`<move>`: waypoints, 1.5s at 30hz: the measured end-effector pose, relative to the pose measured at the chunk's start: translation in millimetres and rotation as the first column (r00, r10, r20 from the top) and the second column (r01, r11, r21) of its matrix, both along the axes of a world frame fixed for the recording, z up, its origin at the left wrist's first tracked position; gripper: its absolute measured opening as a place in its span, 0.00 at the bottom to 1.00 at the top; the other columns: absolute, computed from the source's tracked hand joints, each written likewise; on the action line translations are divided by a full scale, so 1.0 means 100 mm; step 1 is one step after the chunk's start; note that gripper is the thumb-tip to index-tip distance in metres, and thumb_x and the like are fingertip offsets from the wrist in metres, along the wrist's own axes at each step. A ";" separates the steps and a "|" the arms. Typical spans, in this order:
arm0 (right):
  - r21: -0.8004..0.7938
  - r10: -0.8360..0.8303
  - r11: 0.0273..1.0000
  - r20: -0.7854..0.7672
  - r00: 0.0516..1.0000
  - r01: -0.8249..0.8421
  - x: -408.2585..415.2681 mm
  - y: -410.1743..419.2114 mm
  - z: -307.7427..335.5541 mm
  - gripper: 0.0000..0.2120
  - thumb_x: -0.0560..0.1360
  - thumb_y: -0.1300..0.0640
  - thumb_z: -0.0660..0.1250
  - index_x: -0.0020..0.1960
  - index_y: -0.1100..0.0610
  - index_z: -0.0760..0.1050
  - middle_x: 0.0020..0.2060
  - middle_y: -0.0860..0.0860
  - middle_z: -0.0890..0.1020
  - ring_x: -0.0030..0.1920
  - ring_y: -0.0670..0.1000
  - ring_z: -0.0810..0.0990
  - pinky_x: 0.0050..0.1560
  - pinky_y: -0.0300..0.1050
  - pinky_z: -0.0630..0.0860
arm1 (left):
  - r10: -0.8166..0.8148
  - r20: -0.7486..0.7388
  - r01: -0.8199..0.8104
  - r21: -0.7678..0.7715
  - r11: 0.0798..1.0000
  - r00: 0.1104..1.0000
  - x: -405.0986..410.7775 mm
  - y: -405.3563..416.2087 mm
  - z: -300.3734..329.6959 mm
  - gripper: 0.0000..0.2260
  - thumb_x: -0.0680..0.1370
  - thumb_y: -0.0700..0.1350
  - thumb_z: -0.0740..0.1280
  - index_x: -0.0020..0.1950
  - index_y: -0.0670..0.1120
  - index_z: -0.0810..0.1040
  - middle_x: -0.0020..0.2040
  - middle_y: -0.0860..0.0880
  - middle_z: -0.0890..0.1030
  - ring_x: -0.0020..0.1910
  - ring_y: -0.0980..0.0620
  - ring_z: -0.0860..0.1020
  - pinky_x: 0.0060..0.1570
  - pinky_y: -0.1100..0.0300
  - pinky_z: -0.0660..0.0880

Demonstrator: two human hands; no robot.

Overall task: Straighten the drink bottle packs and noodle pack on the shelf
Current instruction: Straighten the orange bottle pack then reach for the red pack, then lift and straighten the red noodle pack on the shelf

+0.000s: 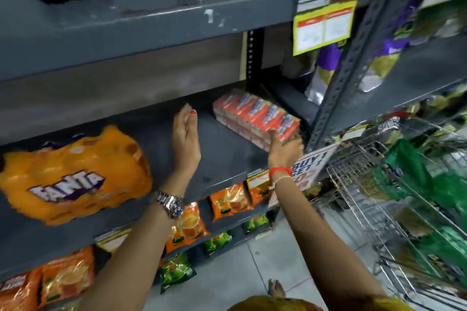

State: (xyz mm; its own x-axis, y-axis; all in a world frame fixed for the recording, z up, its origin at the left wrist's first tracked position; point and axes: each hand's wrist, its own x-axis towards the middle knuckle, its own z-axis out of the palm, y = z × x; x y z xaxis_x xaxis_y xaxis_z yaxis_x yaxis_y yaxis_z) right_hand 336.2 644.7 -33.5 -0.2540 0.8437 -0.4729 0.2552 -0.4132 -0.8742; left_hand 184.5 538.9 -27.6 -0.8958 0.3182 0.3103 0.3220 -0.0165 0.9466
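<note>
— Which step is this?
— The noodle pack (256,117), I judge. It lies askew at the right end of the shelf (222,149), and the right hand (284,148) rests against its near corner, fingers spread, not closed around it.
— And the left hand (185,140)?
— Open, palm turned toward the pack, well apart from it, holding nothing.
— Next move?
— Probably bring that palm to the far side and square it. The orange bottle pack (73,174) lies tilted further left.

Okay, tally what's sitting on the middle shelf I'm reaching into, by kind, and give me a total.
Orange Fanta bottle pack: 1
Red noodle pack: 1
Total: 2
The right hand touches the noodle pack; the left hand is open, holding nothing.
</note>
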 end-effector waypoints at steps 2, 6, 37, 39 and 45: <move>0.201 -0.103 0.974 -0.011 0.995 0.103 -0.09 0.21 -0.06 0.23 0.73 0.54 0.69 0.55 0.74 0.72 0.54 0.66 0.79 0.57 0.66 0.76 0.54 0.43 0.71 | -0.054 0.123 0.071 -0.138 0.988 0.991 -0.05 0.21 -0.11 0.15 0.81 0.47 0.57 0.64 0.42 0.73 0.65 0.46 0.74 0.63 0.54 0.71 0.63 0.70 0.65; 0.232 0.003 0.973 -0.026 1.000 0.003 -0.14 0.47 -0.18 0.20 0.68 0.52 0.75 0.54 0.63 0.78 0.50 0.59 0.84 0.51 0.60 0.82 0.50 0.45 0.78 | -0.067 0.304 0.180 -0.361 0.915 0.950 -0.32 0.56 -0.12 0.15 0.80 0.51 0.57 0.52 0.44 0.79 0.57 0.42 0.78 0.57 0.45 0.75 0.60 0.56 0.69; 0.405 0.517 0.843 -0.434 0.738 -0.353 -0.21 1.07 -0.56 0.34 0.68 0.61 0.64 0.72 0.47 0.62 0.70 0.55 0.66 0.69 0.54 0.68 0.65 0.48 0.73 | 0.254 0.194 -0.250 -0.042 0.967 0.948 0.58 -0.03 -0.83 0.28 0.76 0.31 0.62 0.73 0.42 0.57 0.66 0.53 0.67 0.66 0.62 0.67 0.57 0.77 0.68; 0.298 0.453 0.890 -0.499 0.739 -0.345 -0.33 1.15 -0.48 0.28 0.69 0.54 0.64 0.69 0.47 0.66 0.69 0.56 0.67 0.67 0.54 0.71 0.60 0.48 0.75 | 0.376 0.250 -0.401 0.054 0.915 0.892 0.77 0.04 -0.80 0.23 0.76 0.31 0.61 0.69 0.41 0.61 0.62 0.52 0.68 0.60 0.57 0.70 0.52 0.75 0.72; 0.256 0.409 0.911 -0.455 0.791 -0.324 -0.47 1.24 -0.50 0.11 0.80 0.55 0.54 0.60 0.54 0.70 0.51 0.54 0.77 0.45 0.48 0.79 0.46 0.44 0.76 | 0.068 0.553 -0.181 0.152 0.972 0.830 1.08 0.34 -0.60 0.15 0.80 0.41 0.58 0.67 0.51 0.65 0.63 0.52 0.69 0.65 0.51 0.70 0.66 0.49 0.68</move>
State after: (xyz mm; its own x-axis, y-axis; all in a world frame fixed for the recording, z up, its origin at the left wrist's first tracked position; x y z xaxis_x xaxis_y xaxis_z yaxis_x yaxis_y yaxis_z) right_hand 288.9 768.6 -83.7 -0.7199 0.6904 -0.0716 -0.1182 -0.2236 -0.9675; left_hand 292.5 572.9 -87.8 -0.9649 0.1784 -0.1928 -0.2285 -0.2082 0.9510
